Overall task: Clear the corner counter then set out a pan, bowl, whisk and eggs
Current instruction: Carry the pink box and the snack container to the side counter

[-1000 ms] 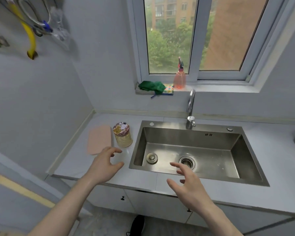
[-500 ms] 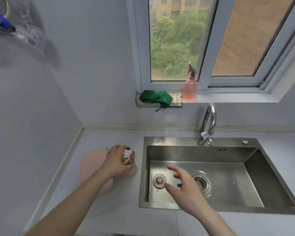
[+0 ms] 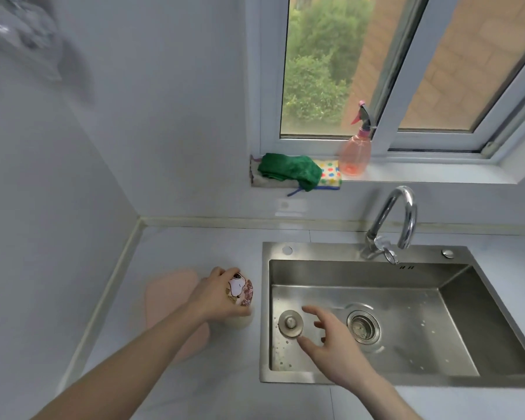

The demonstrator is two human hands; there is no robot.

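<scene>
Head view: the corner counter (image 3: 194,244) runs from the wall at nine o'clock to the sink (image 3: 391,313) at three o'clock. On it lies a pink mat (image 3: 167,292), flat beside the wall, likely one of the things to clear. At its three o'clock edge stands a jar (image 3: 240,298). The left hand (image 3: 215,298) grips it over the patterned lid, probably to lift it away. The right hand (image 3: 334,344) hovers over the sink, fingers spread, holding nothing. No pan, bowl, whisk or eggs show.
</scene>
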